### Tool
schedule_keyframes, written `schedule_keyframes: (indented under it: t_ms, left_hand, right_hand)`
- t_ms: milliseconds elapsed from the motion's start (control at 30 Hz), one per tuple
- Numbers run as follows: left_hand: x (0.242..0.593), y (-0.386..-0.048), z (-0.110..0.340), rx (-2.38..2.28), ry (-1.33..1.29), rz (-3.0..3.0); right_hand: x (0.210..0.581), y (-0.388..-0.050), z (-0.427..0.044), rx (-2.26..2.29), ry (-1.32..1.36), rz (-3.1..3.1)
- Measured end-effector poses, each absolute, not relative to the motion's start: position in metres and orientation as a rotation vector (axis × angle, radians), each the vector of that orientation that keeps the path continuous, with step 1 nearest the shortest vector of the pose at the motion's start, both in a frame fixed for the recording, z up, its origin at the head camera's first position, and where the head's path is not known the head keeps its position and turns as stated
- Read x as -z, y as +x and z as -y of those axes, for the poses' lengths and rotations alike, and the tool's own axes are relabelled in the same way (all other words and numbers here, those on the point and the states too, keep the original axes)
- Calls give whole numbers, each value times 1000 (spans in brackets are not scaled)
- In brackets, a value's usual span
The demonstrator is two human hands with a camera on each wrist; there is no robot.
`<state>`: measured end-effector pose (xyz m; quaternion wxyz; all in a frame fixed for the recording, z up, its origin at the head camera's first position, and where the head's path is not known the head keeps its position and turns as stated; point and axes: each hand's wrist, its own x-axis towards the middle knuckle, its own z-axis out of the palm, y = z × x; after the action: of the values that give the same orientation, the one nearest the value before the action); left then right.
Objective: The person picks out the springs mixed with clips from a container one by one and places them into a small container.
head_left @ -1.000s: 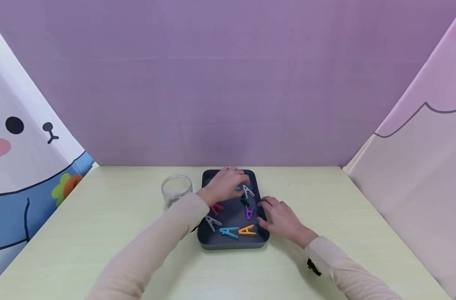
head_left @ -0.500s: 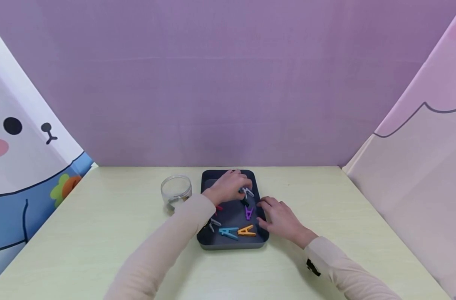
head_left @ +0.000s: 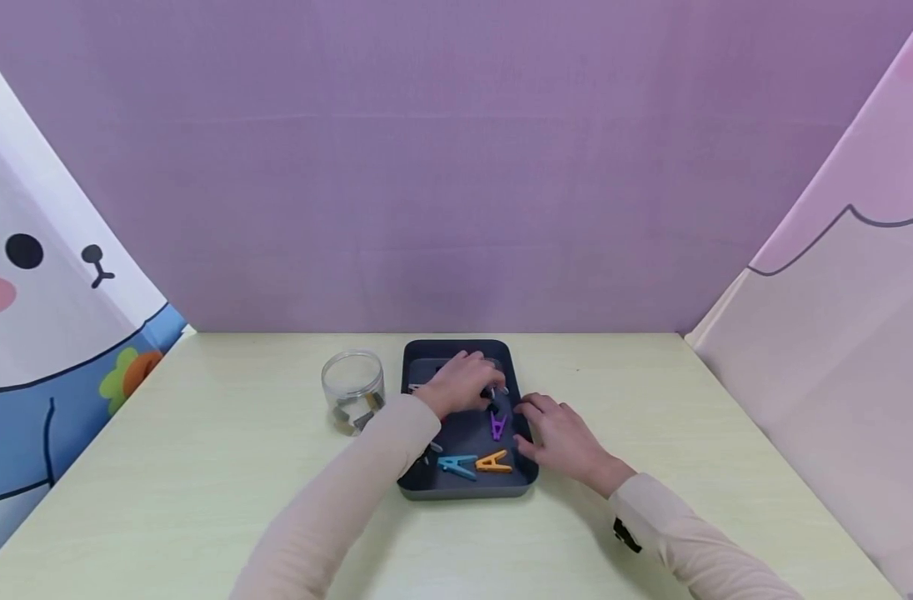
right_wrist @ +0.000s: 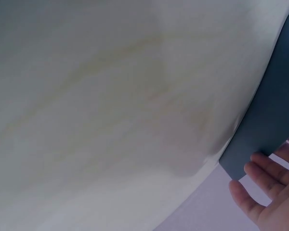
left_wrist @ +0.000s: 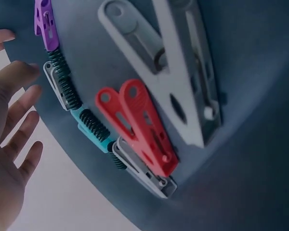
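Observation:
Several plastic clothespins lie in a dark grey tray (head_left: 464, 494): a purple clothespin (head_left: 498, 426), a blue clothespin (head_left: 458, 467), an orange clothespin (head_left: 494, 462), a red clothespin (left_wrist: 139, 127) and grey ones. My left hand (head_left: 462, 385) hovers palm down over the tray's far half, fingers bent loosely downward. In the left wrist view its fingers are spread beside dark ridged, coil-like pieces (left_wrist: 94, 125), apparently gripping nothing. At the tray's right side rests my right hand (head_left: 565, 440), fingers relaxed against or beside the wall. The left forearm hides part of the tray.
A clear round jar (head_left: 353, 379) stands left of the tray, with several brown and grey pieces at its bottom. Both stand on a pale table (head_left: 202, 467). A purple cloth (head_left: 456, 167) hangs behind.
My left hand has moved slightly right and toward me over the tray, and its forearm has shifted right, uncovering more of the jar. The right hand stays in place.

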<state>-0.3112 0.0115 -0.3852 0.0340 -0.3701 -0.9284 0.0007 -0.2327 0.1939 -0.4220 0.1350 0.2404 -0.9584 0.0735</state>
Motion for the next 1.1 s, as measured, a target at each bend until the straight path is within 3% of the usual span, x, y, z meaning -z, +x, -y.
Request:
schedule_keyframes:
  t_ms: [1100]
  left_hand:
    - [403, -311, -17, -12, -1062, 2922]
  right_hand:
    - [420, -232, -194, -208, 701, 2786]
